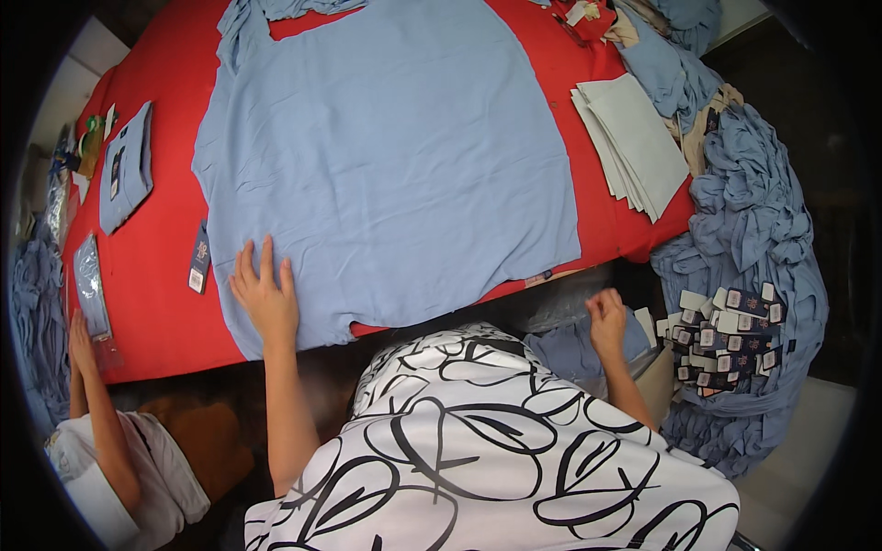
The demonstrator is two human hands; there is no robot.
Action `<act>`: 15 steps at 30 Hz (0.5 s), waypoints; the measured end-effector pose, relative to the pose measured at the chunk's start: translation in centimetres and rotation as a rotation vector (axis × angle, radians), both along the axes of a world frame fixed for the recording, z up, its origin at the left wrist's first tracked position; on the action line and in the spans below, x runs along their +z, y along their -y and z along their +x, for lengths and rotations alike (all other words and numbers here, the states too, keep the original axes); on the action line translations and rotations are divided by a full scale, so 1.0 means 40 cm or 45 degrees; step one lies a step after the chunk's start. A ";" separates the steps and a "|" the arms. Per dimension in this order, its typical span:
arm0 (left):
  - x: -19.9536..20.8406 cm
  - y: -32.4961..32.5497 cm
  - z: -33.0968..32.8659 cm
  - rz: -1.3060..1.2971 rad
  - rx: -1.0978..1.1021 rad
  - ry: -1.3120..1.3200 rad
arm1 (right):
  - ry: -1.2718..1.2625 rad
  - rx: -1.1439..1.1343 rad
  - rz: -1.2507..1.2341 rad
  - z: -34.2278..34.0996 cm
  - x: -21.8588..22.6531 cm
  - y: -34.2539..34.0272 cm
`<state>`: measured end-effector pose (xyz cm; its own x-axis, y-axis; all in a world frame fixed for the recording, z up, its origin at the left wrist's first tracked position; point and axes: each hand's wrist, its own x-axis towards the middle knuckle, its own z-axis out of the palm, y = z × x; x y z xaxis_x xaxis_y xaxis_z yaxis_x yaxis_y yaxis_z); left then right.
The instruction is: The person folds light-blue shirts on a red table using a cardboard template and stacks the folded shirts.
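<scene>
Left hand: ours [265, 298], open, palm down, fingers spread on the near left part of the blue garment [386, 156].
Right hand: ours [604, 321], off the near edge of the bench [165, 308], fingers curled; we can't tell if it grips anything.
Blue garment: spread on the red-covered bench, under our left hand and ahead of both, light wrinkles, near edge uneven.
Navy tag: the hang tag [199, 259] lies just left of the garment, ahead-left of our left hand.
Folded piece: blue, tagged [126, 170], farther ahead-left of our left hand.
Card sheets: pale fanned stack [643, 151], ahead of our right hand, right of the garment.
Below right: folded blue cloth [574, 349] beside our right hand, lower than the bench top.
Far right: blue garment heap [753, 202] with a tag cluster [730, 335], right of our right hand.
Co-worker: another person's hands [81, 344], well left of our left hand, by a plastic-bagged piece [90, 285].
</scene>
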<state>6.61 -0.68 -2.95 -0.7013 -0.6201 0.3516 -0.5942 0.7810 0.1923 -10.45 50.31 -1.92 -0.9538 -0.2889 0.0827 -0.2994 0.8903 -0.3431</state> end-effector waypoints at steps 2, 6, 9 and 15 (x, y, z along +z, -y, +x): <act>0.013 -0.004 0.009 0.070 0.008 -0.017 | 0.595 0.038 0.456 -0.020 0.070 -0.003; 0.017 0.083 0.024 0.196 0.041 -0.190 | 0.180 -0.019 0.051 -0.127 0.164 0.113; 0.025 0.146 -0.001 0.129 0.030 -0.251 | -0.158 0.209 -0.419 -0.229 0.166 0.306; 0.011 0.166 0.025 -0.018 0.145 0.003 | -0.280 0.250 0.253 -0.251 -0.034 0.327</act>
